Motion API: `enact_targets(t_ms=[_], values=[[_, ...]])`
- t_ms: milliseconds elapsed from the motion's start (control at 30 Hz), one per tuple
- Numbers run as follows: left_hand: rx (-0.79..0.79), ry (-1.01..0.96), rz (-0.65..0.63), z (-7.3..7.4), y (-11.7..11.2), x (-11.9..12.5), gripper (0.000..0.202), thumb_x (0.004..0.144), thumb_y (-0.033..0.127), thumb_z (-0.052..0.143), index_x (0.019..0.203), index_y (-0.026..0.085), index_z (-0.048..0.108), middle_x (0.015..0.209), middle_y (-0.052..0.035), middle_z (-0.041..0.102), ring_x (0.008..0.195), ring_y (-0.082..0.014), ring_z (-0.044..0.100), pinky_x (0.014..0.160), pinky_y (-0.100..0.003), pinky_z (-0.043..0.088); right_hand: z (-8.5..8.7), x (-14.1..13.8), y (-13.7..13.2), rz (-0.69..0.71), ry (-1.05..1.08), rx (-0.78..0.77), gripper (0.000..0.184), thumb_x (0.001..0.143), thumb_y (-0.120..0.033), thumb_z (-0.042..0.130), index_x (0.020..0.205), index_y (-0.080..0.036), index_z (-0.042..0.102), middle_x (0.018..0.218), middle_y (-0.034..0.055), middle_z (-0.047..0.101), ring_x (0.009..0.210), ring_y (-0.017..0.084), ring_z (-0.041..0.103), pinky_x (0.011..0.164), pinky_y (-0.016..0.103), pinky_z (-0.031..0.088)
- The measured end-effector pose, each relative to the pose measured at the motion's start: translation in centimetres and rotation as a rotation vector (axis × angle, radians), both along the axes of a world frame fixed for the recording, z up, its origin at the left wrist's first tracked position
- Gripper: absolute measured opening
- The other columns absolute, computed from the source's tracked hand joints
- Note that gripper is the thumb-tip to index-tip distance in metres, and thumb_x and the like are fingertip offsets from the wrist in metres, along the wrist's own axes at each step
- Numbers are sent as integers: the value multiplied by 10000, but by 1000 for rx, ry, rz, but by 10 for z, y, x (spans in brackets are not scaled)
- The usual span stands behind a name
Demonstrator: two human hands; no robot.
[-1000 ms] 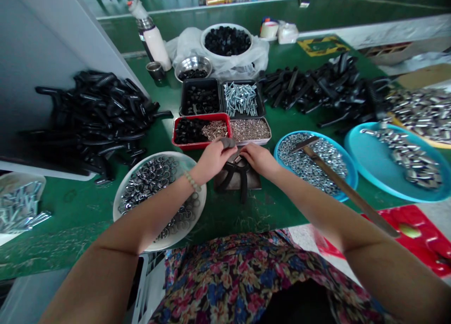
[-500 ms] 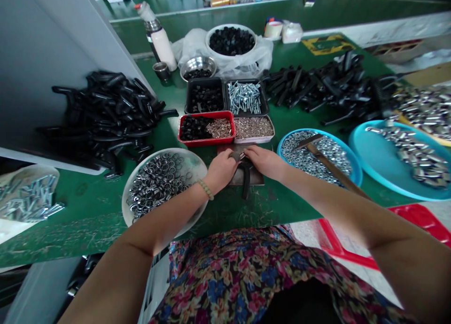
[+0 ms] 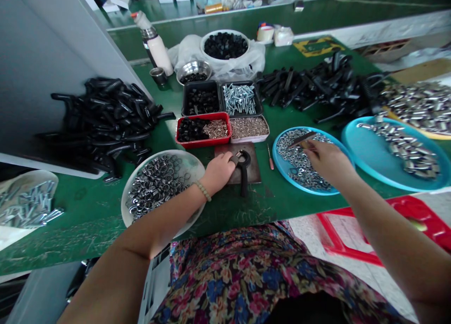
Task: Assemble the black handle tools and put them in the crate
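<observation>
1. Left grip (image 3: 218, 172): fingertips on the looped end of a black plastic handle (image 3: 244, 183), with a small metal piece (image 3: 237, 157) at that loop. I can't tell if I'm clenching or just pressing down.
2. The black plastic handle stands out from under my left fingers, its loop up and its stem running toward me. It lies on a dark metal plate (image 3: 225, 150) on the green bench (image 3: 246, 213).
3. Right grip (image 3: 329, 162): closed around a hammer (image 3: 301, 138) just behind its flat steel head, over a blue tray (image 3: 276, 166) heaped with steel nuts. The head points left, clear of my fingers, and the shaft is mostly hidden by my hand and arm.
4. A small red-handled screwdriver (image 3: 270, 158) lies on the bench between the dark metal plate and the blue tray, touching neither.
5. Left of the plate: a white bowl (image 3: 124, 206) of metal rings, nearly touching my left wrist.
6. Beyond the plate: a red tray (image 3: 202, 140) holding black caps and pins, and a white tray (image 3: 248, 138) of small metal bits beside it.
7. Farther on: two black trays (image 3: 200, 98) of parts, with loose black handles (image 3: 105, 122) heaped on the left and more (image 3: 310, 86) on the right.
</observation>
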State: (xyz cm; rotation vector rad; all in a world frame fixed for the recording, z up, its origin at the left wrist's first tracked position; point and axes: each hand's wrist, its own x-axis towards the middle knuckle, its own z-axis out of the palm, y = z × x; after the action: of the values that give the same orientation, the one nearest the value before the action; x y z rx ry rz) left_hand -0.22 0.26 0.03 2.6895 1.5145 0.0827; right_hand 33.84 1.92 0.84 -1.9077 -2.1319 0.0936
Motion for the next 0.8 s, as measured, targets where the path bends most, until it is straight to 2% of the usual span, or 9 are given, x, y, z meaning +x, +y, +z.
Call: enact_targets(t_ms=[67,133,267,367,433,567,667,767,800], values=[[-9,45,-53,2,-1,0,281,956,220,384,934,177,661,1099,-98,604,962,-216,571,797,-304,439,-6,14,-5,-35,-198,14,389,902,-381,480,1157,-117,610,1041,250,659,984,382,615,781,506,487],[-9,67,-62,4,-2,1,278,954,216,387,940,175,662,1118,-100,594,977,-217,566,786,-302,443,-12,23,-9,-90,-317,-15,362,904,-398,466,1118,-145,612,966,230,665,920,394,623,704,518,492],[-28,80,-53,6,-5,2,302,958,210,361,936,172,660,1127,-97,590,963,-211,565,766,-300,460,-13,17,-16,-115,-377,-46,356,923,-316,390,1172,-136,571,972,194,666,843,343,654,676,487,514],[-49,53,-70,8,-9,0,296,960,244,369,955,171,656,1137,-97,588,972,-212,560,788,-301,477,1,-16,-28,-77,-203,-40,439,947,-338,346,1320,-145,476,1029,187,672,767,290,676,648,426,524],[-35,16,-65,8,-11,-1,297,960,278,378,976,159,650,1121,-108,586,978,-223,559,789,-313,489,15,-49,-36,11,-8,-74,460,963,-350,324,1381,-187,423,992,147,700,740,268,686,638,389,528],[-28,-25,-46,6,-13,-2,299,956,290,391,944,151,657,1066,-111,585,951,-224,571,788,-329,503,36,-107,-41,209,209,-170,470,964,-344,338,1420,-247,398,1056,100,710,854,274,699,702,378,545],[-38,-48,-52,3,-12,-3,302,954,287,400,884,161,665,1065,-108,581,951,-218,574,802,-328,505,40,-126,-36,181,252,-106,490,961,-326,357,1444,-251,372,1059,95,711,877,269,697,735,374,545],[-31,-69,-50,1,-12,-5,284,951,284,409,907,166,663,1060,-105,581,962,-223,570,783,-326,510,39,-130,-30,193,168,-226,460,959,-326,359,1399,-221,442,862,81,734,700,252,698,647,357,540],[-28,-79,-54,0,-11,-6,278,950,282,410,913,169,661,1055,-101,581,954,-221,571,782,-326,510,39,-130,-28,197,163,-242,462,962,-333,354,1403,-224,438,871,79,735,698,248,698,649,354,540]])
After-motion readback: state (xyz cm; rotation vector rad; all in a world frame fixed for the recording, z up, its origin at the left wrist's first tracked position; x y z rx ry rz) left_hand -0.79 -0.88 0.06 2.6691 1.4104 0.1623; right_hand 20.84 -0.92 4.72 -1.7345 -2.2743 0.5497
